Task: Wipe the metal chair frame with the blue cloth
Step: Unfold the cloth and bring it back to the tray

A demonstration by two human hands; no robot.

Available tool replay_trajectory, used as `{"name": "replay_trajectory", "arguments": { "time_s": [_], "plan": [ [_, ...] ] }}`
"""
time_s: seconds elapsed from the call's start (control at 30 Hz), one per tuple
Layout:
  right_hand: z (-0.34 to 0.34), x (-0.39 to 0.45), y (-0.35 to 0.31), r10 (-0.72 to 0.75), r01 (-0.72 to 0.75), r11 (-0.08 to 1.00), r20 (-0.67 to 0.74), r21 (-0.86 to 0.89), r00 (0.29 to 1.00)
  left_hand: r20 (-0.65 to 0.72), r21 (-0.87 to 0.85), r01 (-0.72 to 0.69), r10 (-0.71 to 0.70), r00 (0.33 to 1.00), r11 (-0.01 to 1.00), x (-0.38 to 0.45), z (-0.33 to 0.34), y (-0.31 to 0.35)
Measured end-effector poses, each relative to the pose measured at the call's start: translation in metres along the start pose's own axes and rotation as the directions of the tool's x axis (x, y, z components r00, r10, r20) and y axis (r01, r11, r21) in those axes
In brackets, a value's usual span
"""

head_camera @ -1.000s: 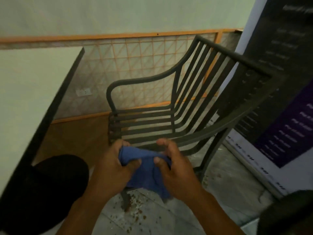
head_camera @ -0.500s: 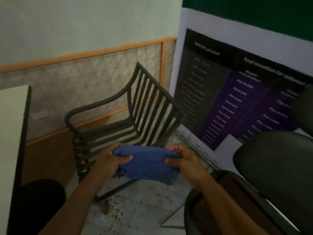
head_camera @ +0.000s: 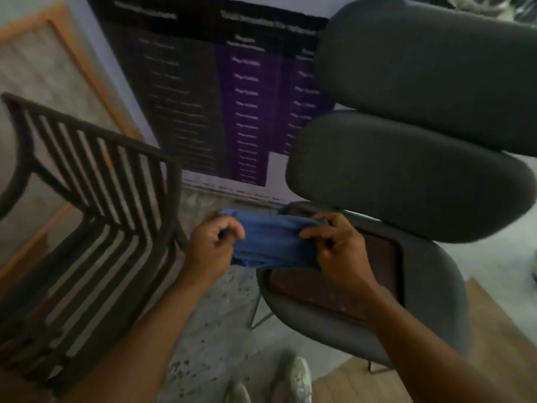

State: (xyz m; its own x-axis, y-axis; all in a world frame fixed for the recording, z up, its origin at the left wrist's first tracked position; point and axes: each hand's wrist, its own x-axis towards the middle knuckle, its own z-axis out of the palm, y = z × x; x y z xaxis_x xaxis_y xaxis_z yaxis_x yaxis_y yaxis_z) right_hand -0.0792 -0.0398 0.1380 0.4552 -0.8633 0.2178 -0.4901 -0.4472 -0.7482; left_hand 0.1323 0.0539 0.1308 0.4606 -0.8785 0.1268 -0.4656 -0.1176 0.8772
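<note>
The blue cloth (head_camera: pixel 270 242) is stretched between both my hands in the middle of the view. My left hand (head_camera: pixel 213 245) grips its left end and my right hand (head_camera: pixel 338 251) grips its right end. The dark metal slatted chair (head_camera: pixel 96 205) stands at the left, its backrest and seat bars showing. My left hand is just right of the chair's frame edge, not touching it. The cloth hangs over the floor and the front of another seat.
A grey padded chair (head_camera: pixel 406 175) with a brown seat cushion (head_camera: pixel 334 289) stands at the right, under my right hand. A dark and purple printed banner (head_camera: pixel 232 97) leans on the wall behind. Speckled floor (head_camera: pixel 215 330) and my shoes (head_camera: pixel 293 379) lie below.
The view has swung right and down: the metal chair slid to the left edge and the grey padded chair fills the right. Both hands still hold the cloth, now spread wider.
</note>
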Motion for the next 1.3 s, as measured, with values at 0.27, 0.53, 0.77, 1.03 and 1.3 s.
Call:
{"name": "replay_trajectory", "arguments": {
  "time_s": [0.27,0.53,0.77,1.03,1.3],
  "plan": [
    [0.003,-0.03,0.111,0.242,-0.14,0.922,0.256,-0.36,0.936,0.569,0.251,-0.047,-0.108,0.815,0.967,0.027,0.121,-0.039],
    [0.043,-0.03,0.212,0.387,-0.12,0.868,0.506,-0.481,0.771,0.726,0.411,-0.079,-0.274,0.631,0.908,0.036,0.214,-0.118],
    [0.096,-0.048,0.259,0.552,-0.188,0.745,0.432,-0.64,0.713,0.578,0.754,-0.27,-0.411,0.705,0.599,0.01,0.261,-0.164],
    [0.12,-0.072,0.249,0.468,-0.11,0.827,0.567,-0.552,0.677,0.573,0.789,-0.295,-0.473,0.67,0.539,-0.037,0.282,-0.164],
    [0.102,-0.049,0.236,0.72,-0.308,0.661,0.463,-0.684,0.517,0.536,0.808,-0.107,-0.649,0.539,0.579,-0.012,0.255,-0.125]
  ]
}}
